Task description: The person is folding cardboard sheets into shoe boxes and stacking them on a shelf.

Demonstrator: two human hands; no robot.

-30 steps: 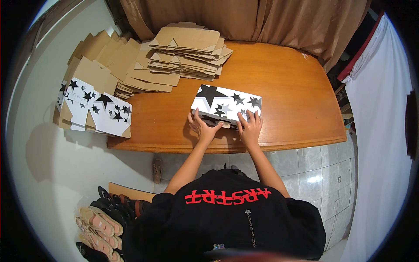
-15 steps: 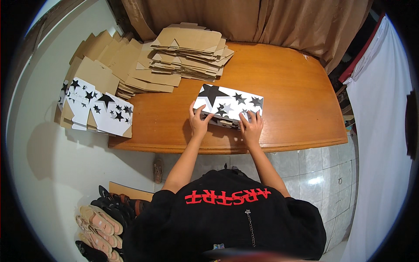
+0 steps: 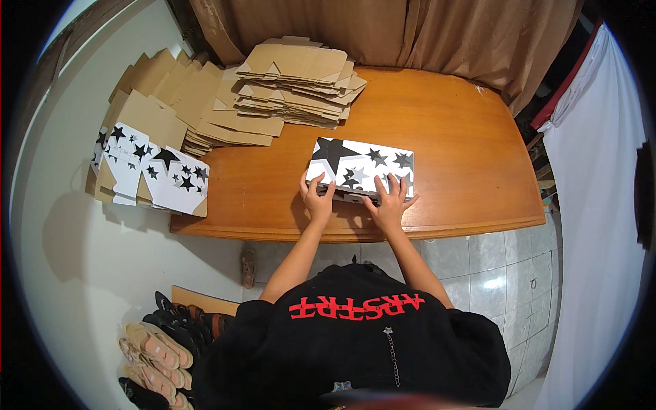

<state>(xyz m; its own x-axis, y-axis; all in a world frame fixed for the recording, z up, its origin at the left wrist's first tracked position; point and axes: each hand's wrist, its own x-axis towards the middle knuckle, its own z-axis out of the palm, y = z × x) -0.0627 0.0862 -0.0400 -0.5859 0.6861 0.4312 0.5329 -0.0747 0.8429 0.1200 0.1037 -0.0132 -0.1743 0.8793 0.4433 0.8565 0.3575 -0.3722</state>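
The left hand (image 3: 318, 198) lies spread on the near left edge of a flat white cardboard box printed with black and grey stars (image 3: 361, 167), fingers flat on its top and the thumb at its front edge; the grip is wide and pressing, not closed around anything. The right hand (image 3: 389, 203) rests the same way on the near right part of the box, fingers fanned over the lid, its grip also wide. The box sits on a brown wooden bench (image 3: 451, 143), close to the near edge and a little right of the middle.

Farther back on the bench lies a tall, uneven stack of plain brown flattened cardboard blanks (image 3: 297, 82). At the bench's left end, more brown blanks fan out, and a few folded white star-printed cartons (image 3: 154, 171) overhang the corner. Brown curtains (image 3: 383, 31) hang behind the bench. On the floor at lower left sits a cluster of sandals and shoes (image 3: 160, 345).
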